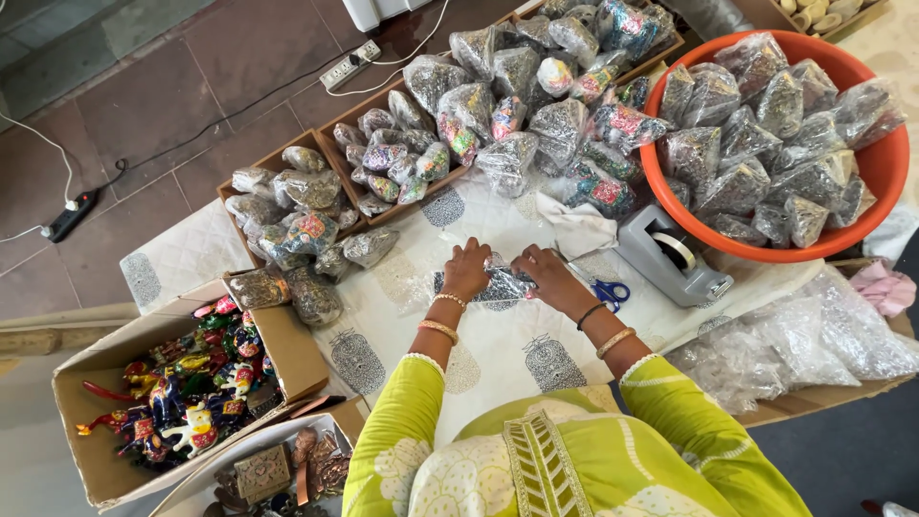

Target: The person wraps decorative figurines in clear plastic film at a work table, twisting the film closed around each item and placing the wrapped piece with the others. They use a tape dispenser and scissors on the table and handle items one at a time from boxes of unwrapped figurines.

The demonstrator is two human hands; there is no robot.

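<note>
On the white printed tablecloth (517, 354), the left hand (466, 270) and right hand (546, 275) both clamp a small bubble-wrapped bundle (500, 285), lying beside blue-handled scissors (609, 291) and a grey tape dispenser (670, 257).

My sleeves, tunic and bangles

I wear a lime-green tunic with pale floral print, white scalloped trim at the cuffs and a gold-striped embroidered panel down the front. On my left hand (466, 270) side the wrist carries a thin beaded bracelet and a gold-and-orange bangle; on my right hand (546, 276) side, a thin dark band and a gold bangle farther up the forearm.
</note>
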